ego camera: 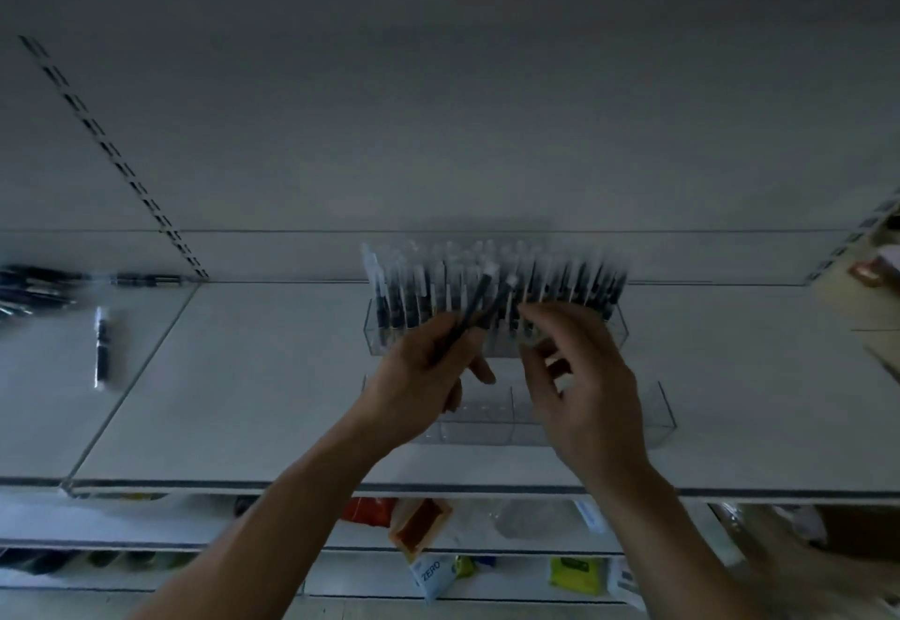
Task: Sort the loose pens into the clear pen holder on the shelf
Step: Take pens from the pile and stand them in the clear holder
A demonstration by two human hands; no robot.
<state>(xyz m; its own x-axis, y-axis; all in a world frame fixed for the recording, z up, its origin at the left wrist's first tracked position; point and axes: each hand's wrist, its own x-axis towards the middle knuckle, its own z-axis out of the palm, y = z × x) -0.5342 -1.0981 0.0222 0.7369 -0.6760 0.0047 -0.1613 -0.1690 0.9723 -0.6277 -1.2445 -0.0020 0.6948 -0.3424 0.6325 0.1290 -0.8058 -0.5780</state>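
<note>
Well, in the head view my left hand (423, 376) sits at the centre of the frame, fingers clamped round two dark pens with pale tips (475, 303) that slant up over the clear plastic pen holder (614, 327) – already crowded with upright pens. My right hand (589, 390) hovers just beside them, fingers loosely bent and apart, gripping nothing. More loose dark pens (29, 288) lie at the frame's left on the white shelf (268, 376) – one single pen (101, 347) apart.

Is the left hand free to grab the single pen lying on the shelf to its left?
Probably not yet: the left hand grips two pens, though bare shelf lies between it and the single pen.
</note>
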